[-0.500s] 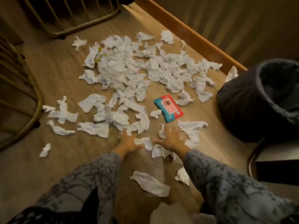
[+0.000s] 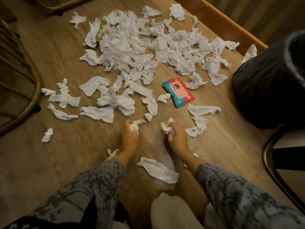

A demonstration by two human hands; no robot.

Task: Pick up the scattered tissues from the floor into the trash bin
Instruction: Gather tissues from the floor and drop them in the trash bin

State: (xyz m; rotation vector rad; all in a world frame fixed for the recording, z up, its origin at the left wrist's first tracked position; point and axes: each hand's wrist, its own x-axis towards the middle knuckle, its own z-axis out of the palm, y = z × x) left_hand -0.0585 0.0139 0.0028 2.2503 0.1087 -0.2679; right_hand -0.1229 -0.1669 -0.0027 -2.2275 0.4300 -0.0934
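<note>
Several crumpled white tissues (image 2: pixel 132 47) lie scattered over the wooden floor (image 2: pixel 66 154), thickest at the top middle. My left hand (image 2: pixel 129 136) is closed around a white tissue (image 2: pixel 134 127) near the floor. My right hand (image 2: pixel 177 138) grips another crumpled tissue (image 2: pixel 166 128). A flat tissue (image 2: pixel 158 169) lies between my forearms, a small one (image 2: pixel 112 153) beside my left wrist. The trash bin (image 2: pixel 270 83), lined with a black bag, stands at the right edge, apart from both hands.
A red and blue wet-wipe pack (image 2: pixel 179 92) lies among the tissues right of centre. Gold metal frames (image 2: pixel 31 83) curve along the left edge and top. A wooden skirting board (image 2: pixel 219 19) runs diagonally at top right. A dark curved chair edge (image 2: pixel 270 162) sits at lower right.
Both hands were spread flat over tissues on the floor; now each has closed on a crumpled tissue and drawn back slightly toward me. The view has moved closer to the floor.
</note>
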